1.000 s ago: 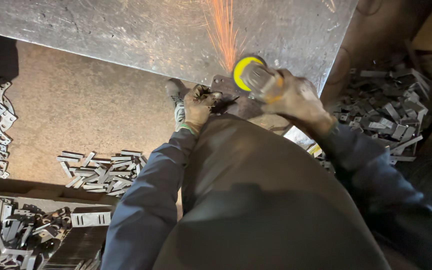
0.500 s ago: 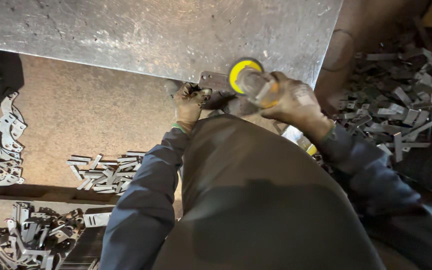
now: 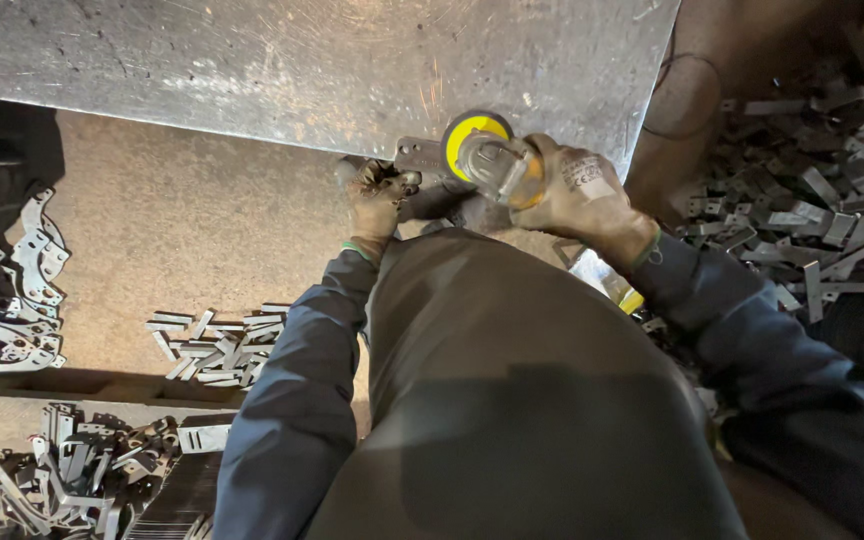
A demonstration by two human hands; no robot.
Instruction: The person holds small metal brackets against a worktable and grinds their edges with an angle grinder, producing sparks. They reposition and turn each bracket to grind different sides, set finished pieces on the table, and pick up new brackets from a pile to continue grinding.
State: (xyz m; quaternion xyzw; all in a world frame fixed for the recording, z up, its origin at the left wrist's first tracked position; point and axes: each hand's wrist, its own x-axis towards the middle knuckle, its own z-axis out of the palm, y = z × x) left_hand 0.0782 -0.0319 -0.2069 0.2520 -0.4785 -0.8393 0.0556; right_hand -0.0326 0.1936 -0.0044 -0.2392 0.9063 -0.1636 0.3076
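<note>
My left hand (image 3: 376, 201), in a dirty work glove, grips a small flat metal bracket (image 3: 418, 157) with holes, held against the edge of a big steel plate (image 3: 282, 70). My right hand (image 3: 580, 192), also gloved, holds an angle grinder (image 3: 492, 160) with a yellow disc guard, its disc beside the bracket. Only a few faint sparks show above the disc. My dark sleeves and apron fill the lower middle of the view.
A heap of grey metal brackets (image 3: 802, 200) lies at the right. A small pile of flat strips (image 3: 217, 345) rests on the brown floor at the left. Curved metal parts (image 3: 2, 300) lie at the far left, and more scrap pieces (image 3: 82, 475) at the bottom left.
A second ago a strong stream of sparks flew up from the disc; now it has nearly stopped. Both hands and the grinder stay in about the same place.
</note>
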